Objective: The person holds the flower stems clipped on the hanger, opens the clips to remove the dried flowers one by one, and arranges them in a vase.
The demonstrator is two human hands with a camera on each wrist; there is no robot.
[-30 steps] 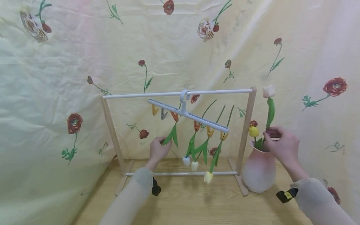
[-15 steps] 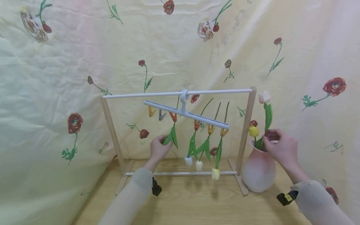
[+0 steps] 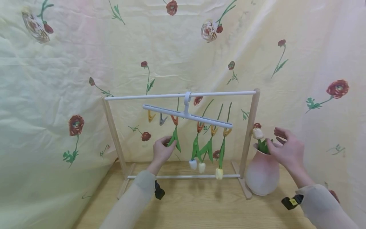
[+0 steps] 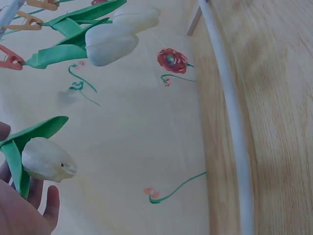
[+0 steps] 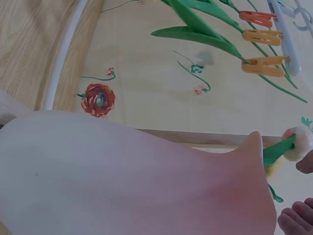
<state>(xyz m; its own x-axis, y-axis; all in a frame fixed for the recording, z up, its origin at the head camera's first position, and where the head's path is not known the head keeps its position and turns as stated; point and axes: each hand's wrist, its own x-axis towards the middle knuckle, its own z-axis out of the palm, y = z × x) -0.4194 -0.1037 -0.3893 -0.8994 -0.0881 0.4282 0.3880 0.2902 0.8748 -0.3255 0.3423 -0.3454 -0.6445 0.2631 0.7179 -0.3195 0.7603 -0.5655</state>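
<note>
My left hand (image 3: 163, 150) holds a white tulip (image 4: 45, 159) by its green leaves. The stem hangs from a red-orange clip (image 3: 174, 120) on a pale blue hanger (image 3: 171, 111), and in the head view the bloom is hidden behind the hand. At the mouth of a pink-and-white vase (image 3: 262, 175), my right hand (image 3: 288, 149) is spread and grips nothing. A pale pink tulip (image 3: 257, 133) leans left in the vase, in front of a yellow bloom (image 5: 274, 169). Three more tulips (image 3: 201, 167) hang upside down from clips on the hanger's right half.
The hanger hooks on the white top bar (image 3: 137, 97) of a wooden rack (image 3: 251, 127) and slopes down to the right. A yellow clip (image 3: 151, 116) and a grey clip (image 3: 162, 120) on its left hold nothing. Floral cloth (image 3: 183, 47) hangs behind the wooden table (image 3: 194, 210).
My right hand has let go of the pink tulip, which has dropped lower and tipped left in the vase. The hanger has swung closer to level. My left hand has hardly moved.
</note>
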